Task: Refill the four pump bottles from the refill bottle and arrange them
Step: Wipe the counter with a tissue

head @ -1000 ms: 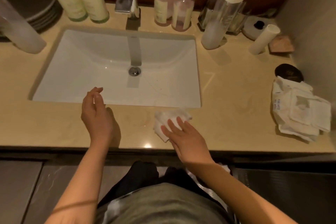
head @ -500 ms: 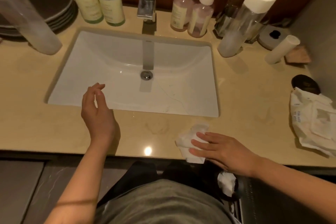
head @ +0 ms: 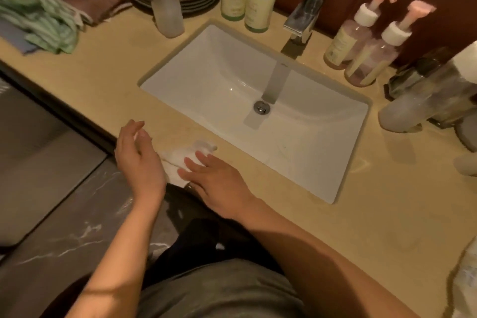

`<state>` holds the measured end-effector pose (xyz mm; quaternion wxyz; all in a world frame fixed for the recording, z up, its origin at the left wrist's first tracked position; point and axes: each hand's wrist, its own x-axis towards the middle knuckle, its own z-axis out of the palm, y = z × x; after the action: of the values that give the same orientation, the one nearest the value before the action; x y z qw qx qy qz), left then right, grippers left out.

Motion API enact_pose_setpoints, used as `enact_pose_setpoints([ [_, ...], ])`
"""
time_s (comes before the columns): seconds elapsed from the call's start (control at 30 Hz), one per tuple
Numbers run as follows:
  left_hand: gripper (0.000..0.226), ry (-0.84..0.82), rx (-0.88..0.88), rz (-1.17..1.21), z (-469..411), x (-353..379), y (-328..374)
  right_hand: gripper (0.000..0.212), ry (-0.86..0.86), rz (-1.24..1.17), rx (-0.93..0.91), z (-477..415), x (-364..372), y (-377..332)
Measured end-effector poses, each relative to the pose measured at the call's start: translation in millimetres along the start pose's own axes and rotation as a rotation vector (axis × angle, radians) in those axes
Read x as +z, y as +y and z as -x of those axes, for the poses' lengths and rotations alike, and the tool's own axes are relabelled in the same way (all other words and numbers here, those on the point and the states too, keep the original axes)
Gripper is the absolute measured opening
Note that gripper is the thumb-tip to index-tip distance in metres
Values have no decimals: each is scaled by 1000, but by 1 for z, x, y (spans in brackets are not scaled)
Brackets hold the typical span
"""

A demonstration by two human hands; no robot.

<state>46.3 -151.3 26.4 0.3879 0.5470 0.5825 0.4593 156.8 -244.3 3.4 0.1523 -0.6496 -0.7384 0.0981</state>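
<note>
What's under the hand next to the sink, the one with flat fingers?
The right hand rests its fingers on a crumpled white wipe lying on the beige counter. The wipe's far end sticks out; how far it reaches under the hand is covered.

1. One wide-angle camera on my head looks forward and down across the counter, frame tilted.
2. Close range: my left hand and right hand low, sink centre.
</note>
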Motion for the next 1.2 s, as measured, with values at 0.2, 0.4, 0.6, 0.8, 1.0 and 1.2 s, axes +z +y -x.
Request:
enact_pose_setpoints([
  [0.2, 50, -24, -269, -48, 48, -11, -8, 37, -51, 49, -56, 99, -33, 47],
  [0.4, 53, -185, -478, 41, 73, -6, -14, 41, -198, 171, -80, 200, -86, 88],
  [0.6, 51, -223, -471, 117, 69, -5, -9, 43, -227, 210, -140, 173, -89, 94],
  [0.8, 49, -153, -468, 166, 59, -6, -7, 35, -51, 62, 18, 52, -38, 59],
  [1.0, 51, -115, -462, 106, 53, -6, -15, 34, 7, -17, 148, 1, -8, 12],
  [1.2, 49, -158, -449, 105, 52, 2, -14, 37, -68, 43, -135, 77, -30, 38],
])
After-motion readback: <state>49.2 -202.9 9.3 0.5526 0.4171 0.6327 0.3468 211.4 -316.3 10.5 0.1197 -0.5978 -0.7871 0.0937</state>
